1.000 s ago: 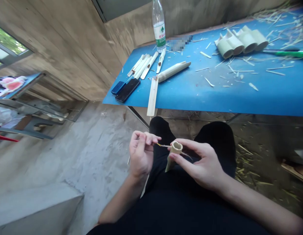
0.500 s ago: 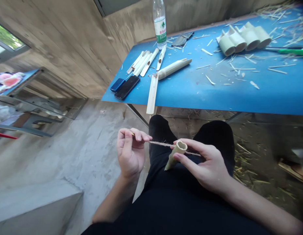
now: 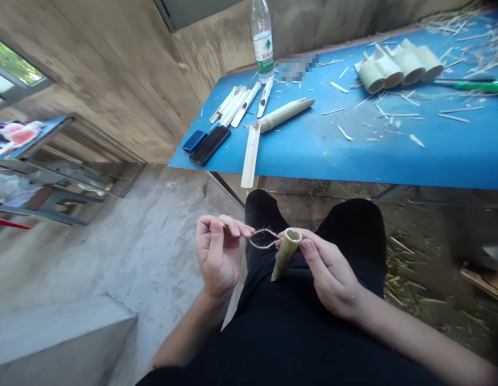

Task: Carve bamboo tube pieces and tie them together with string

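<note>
My right hand point(image 3: 331, 271) grips a short bamboo tube point(image 3: 288, 251) from its right side. The tube's hollow end faces up and its lower end rests at my lap. A loop of thin twine point(image 3: 262, 247) stretches from the tube's left side to the fingertips of my left hand point(image 3: 219, 254). Those left fingers are curled and pinch the twine. Something small and yellow point(image 3: 225, 226) shows between the thumb and fingers, too small to name. The twine's path behind the tube is hidden.
On the blue table point(image 3: 333, 155) lie split bamboo pieces point(image 3: 236, 103), a larger bamboo tube point(image 3: 287, 114) and a phone point(image 3: 210, 145). A water bottle point(image 3: 263, 45) stands at the back. Joined bamboo cups point(image 3: 402, 67) lie to the right among shavings. Another person's foot point(image 3: 488, 279) is at far right.
The taut twine has slackened into an open loop left of the tube. The strand that ran to the tube's right is out of sight. My right fingers have drawn in, and the tube has shifted slightly left.
</note>
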Available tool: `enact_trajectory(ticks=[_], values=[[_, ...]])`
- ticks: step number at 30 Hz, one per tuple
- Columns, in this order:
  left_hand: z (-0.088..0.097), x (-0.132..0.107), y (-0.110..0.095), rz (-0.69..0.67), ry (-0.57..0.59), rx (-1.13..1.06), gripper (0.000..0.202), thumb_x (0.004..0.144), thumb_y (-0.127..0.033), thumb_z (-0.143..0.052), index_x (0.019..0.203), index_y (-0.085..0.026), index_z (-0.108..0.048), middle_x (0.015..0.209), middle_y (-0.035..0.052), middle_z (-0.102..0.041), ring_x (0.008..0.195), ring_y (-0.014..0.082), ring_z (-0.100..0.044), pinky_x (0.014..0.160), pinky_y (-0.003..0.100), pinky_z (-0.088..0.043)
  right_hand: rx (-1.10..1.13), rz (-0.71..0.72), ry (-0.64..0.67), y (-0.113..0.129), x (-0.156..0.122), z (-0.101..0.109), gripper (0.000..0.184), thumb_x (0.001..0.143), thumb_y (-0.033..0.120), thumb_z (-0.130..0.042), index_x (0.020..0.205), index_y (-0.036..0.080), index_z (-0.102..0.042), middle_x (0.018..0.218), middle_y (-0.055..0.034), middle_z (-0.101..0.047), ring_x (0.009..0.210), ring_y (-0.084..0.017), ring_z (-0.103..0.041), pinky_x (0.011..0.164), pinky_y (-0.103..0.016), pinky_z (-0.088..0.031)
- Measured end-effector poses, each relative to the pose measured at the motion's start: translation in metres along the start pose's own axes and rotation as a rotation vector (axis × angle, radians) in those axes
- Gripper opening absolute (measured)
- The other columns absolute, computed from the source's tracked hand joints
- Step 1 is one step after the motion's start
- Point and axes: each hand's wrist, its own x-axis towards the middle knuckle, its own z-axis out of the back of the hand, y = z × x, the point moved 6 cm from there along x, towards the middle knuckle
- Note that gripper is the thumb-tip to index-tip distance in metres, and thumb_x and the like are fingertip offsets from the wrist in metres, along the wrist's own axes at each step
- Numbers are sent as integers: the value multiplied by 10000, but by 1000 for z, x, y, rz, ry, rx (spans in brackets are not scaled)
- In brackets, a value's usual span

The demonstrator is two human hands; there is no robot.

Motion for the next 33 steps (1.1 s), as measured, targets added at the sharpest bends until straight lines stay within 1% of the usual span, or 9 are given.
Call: enact_trajectory(ticks=[3,5,8,14,18,21,26,30,33], values=[[2,-1,1,-8,-8,5,225,1121,-369,-658,959,-221,-608,785,-37,-655,720,139,-704,807,350,-666,254,-57,24,-7,2,-14,391,1215,453,-388,1305,274,-724,1181,-62,-757,1057,-216,-706,1006,-371,-570],[3,-1,0,-15,-18,7,220,1122,-360,-656,959,-220,-614,781,-38,-654,715,137,-701,816,351,-668,374,-75,15,-11,4,-21,423,1211,486,-379,1210,250,-730,1079,-61,-735,968,-210,-686,919,-361,-577],[4,-3,-4,-40,-45,-6,200,1116,-337,-667,960,-220,-624,773,-44,-641,725,132,-706,853,351,-671,457,-63,-89,-17,8,-21,478,1207,515,-358,1224,226,-738,921,-52,-688,826,-210,-638,763,-353,-550],[1,-10,-17,-143,-104,-10,170,1102,-320,-693,963,-233,-649,812,-44,-658,792,130,-729,936,345,-662,458,-49,-227,-18,10,-14,552,1190,558,-373,1293,183,-766,809,-50,-647,709,-210,-590,638,-355,-472],[1,-10,-28,-220,-140,58,170,1097,-344,-702,970,-243,-653,887,-27,-698,895,157,-759,996,375,-652,412,-19,-285,-7,13,-10,557,1185,556,-406,1250,167,-798,697,-31,-616,622,-189,-556,594,-345,-450],[-7,-10,-43,-318,-128,104,135,1105,-318,-684,994,-245,-663,913,-24,-722,934,176,-769,1012,407,-651,367,35,-332,5,17,-5,544,1176,550,-444,1193,158,-820,649,-25,-604,571,-175,-539,532,-321,-426],[-31,-36,-71,-650,-149,301,122,1118,-356,-661,1012,-299,-645,750,-93,-670,627,155,-687,838,406,-673,294,70,-360,14,22,-2,537,1179,539,-449,1239,153,-818,636,-18,-610,539,-159,-530,507,-309,-408],[-41,-55,-82,-747,-184,347,94,1134,-337,-625,1111,-384,-702,783,-105,-697,599,167,-673,782,417,-675,290,65,-380,13,22,4,543,1180,547,-447,1213,155,-821,622,-17,-605,534,-156,-533,507,-310,-406],[-38,-53,-94,-819,-208,299,201,1129,-350,-640,940,-313,-698,664,-100,-601,501,129,-561,658,335,-644,274,55,-451,11,25,18,550,1171,561,-457,1149,147,-820,606,-16,-592,522,-159,-521,491,-311,-401]])
